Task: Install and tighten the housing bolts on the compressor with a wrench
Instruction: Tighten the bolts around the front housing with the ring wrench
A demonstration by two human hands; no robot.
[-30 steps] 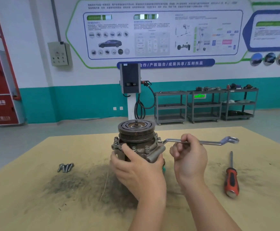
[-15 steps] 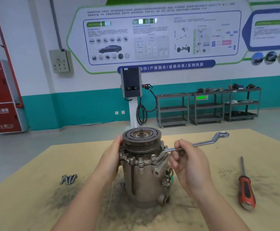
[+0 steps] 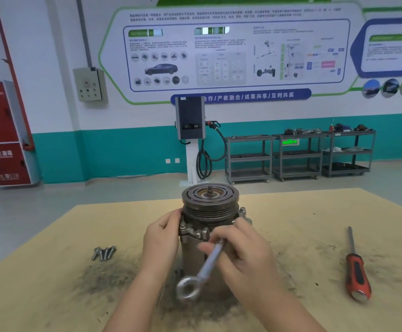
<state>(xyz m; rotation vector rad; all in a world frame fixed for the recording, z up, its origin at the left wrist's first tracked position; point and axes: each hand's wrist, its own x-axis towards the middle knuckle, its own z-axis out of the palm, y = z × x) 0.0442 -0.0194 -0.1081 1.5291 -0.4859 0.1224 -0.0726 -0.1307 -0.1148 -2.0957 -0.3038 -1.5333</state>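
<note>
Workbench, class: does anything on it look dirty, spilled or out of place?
Yes. Dark metal grit is scattered over the workbench around the compressor. Loose bolts and a red-handled screwdriver lie tidily aside.

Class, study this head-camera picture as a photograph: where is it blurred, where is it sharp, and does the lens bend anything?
Head view: the wrench and the right hand gripping it are smeared by motion blur; the compressor, loose bolts and screwdriver look sharper; the wide-angle lens bows the red cabinet and wall lines near the edges; lighting is even, with soft shadows.
</note>
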